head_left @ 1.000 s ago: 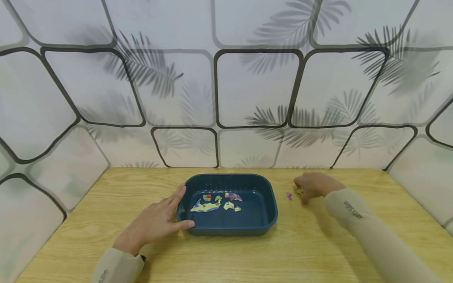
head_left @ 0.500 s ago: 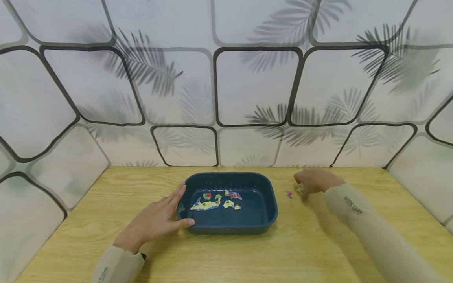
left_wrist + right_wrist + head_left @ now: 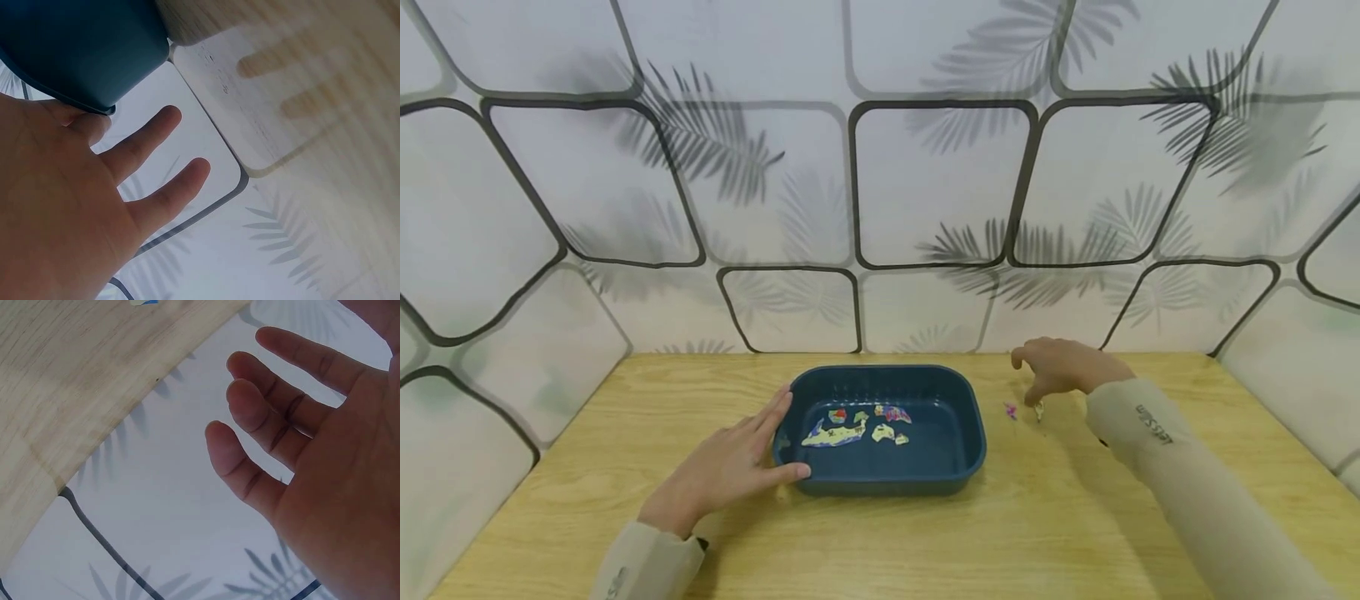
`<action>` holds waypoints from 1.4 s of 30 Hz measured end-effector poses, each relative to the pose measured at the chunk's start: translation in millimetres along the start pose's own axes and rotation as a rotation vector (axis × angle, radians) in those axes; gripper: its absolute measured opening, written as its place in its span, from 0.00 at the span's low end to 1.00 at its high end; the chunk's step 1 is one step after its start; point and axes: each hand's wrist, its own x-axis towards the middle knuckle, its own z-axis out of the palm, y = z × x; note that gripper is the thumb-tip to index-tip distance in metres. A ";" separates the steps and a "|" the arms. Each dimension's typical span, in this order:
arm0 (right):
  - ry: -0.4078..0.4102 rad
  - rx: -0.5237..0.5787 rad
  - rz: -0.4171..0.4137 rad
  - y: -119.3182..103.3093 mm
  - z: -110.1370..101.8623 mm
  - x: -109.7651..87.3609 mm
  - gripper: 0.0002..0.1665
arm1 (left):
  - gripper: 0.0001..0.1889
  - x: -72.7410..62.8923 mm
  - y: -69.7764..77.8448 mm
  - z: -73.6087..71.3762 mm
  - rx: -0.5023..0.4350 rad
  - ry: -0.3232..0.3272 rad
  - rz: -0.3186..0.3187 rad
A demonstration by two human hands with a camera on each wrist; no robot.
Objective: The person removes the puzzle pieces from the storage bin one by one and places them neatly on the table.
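Note:
In the head view, a dark blue rectangular basin (image 3: pixel 887 487) stands on the table with several torn, colourful paper scraps (image 3: pixel 835 435) on its floor. My left hand (image 3: pixel 730 468) rests at its left end, fingers straight along the side and thumb on the front rim. The left wrist view shows the ring and little fingers (image 3: pixel 165 197) stretched out, apart from the basin. To the right of the basin lie a pink scrap (image 3: pixel 1011 411) and a pale one (image 3: pixel 1039 410). Just above the pale scrap, my right hand (image 3: pixel 1063 367) is spread, nothing between thumb and fingers.
Wood-grain table (image 3: pixel 880 546) runs under everything. A patterned wall (image 3: pixel 925 308) rises along its back edge, close behind my right hand, with side panels left and right. A scrap with a blue edge (image 3: pixel 145 302) shows at the top of the right wrist view.
My right hand has let go of the pale scrap, lifted slightly up and back, and its fingers have spread. The left hand and basin stay put.

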 end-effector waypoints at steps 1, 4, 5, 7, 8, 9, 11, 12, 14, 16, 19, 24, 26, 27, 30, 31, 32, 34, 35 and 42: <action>0.005 0.010 -0.006 -1.1 -0.6 0.2 0.32 | 0.53 -0.2 0.0 -0.1 -0.001 -0.002 -0.001; 0.017 0.032 -0.017 -3.8 -2.2 1.9 0.33 | 0.53 -0.4 0.1 -0.3 -0.007 -0.005 -0.006; 0.021 0.036 -0.021 -4.6 -2.8 2.6 0.33 | 0.53 -0.5 0.0 -0.2 -0.008 -0.005 -0.007; 0.026 0.039 -0.030 -6.3 -4.3 4.4 0.32 | 0.53 -0.3 -0.1 0.1 -0.009 -0.006 -0.008; 0.030 0.037 -0.033 -7.4 -5.1 5.2 0.32 | 0.53 -0.2 -0.1 0.2 -0.009 -0.007 -0.010; 0.034 0.036 -0.038 -8.9 -6.3 5.9 0.32 | 0.53 0.0 -0.1 0.4 -0.008 -0.007 -0.010; 0.042 0.032 -0.050 -12.9 -9.5 7.0 0.31 | 0.53 0.2 -0.2 0.7 -0.006 -0.006 -0.010; 0.048 0.032 -0.056 -15.4 -11.5 7.5 0.31 | 0.53 0.3 -0.2 0.7 -0.005 -0.006 -0.010; 0.052 0.031 -0.067 -21.2 -15.2 8.7 0.31 | 0.53 0.4 -0.4 0.7 -0.006 -0.005 -0.011; 0.054 0.036 -0.082 -27.7 -18.5 10.2 0.31 | 0.53 0.5 -0.7 0.8 -0.004 -0.006 -0.010; 0.058 0.049 -0.118 -38.6 -22.2 12.8 0.31 | 0.53 0.8 -1.0 1.2 -0.003 -0.003 -0.005; 0.059 0.060 -0.178 -56.1 -26.7 17.4 0.30 | 0.53 1.0 -1.1 1.8 0.005 0.003 0.001; 0.051 0.062 -0.185 -61.7 -27.4 19.7 0.30 | 0.53 1.1 -1.0 2.0 0.004 0.000 -0.001; 0.045 0.065 -0.187 -64.8 -27.9 20.7 0.30 | 0.53 1.2 -0.9 2.0 0.003 -0.003 -0.002; 0.037 0.073 -0.207 -73.0 -28.4 24.8 0.28 | 0.53 1.6 -0.6 1.7 -0.002 -0.010 -0.007; 0.034 0.075 -0.216 -75.6 -28.5 26.2 0.28 | 0.53 1.7 -0.6 1.6 -0.002 -0.010 -0.008; 0.036 0.073 -0.233 -78.2 -28.5 27.9 0.27 | 0.53 1.7 -0.6 1.4 -0.002 -0.011 -0.009; 0.040 0.065 -0.262 -83.4 -28.5 31.2 0.27 | 0.53 1.6 -0.7 1.1 0.001 -0.010 -0.011; 0.042 0.060 -0.272 -85.7 -28.3 33.0 0.27 | 0.53 1.4 -0.9 1.0 0.001 -0.009 -0.010; 0.042 0.038 -0.291 -101.6 -21.5 43.5 0.27 | 0.53 0.5 -1.5 1.2 0.001 -0.010 -0.010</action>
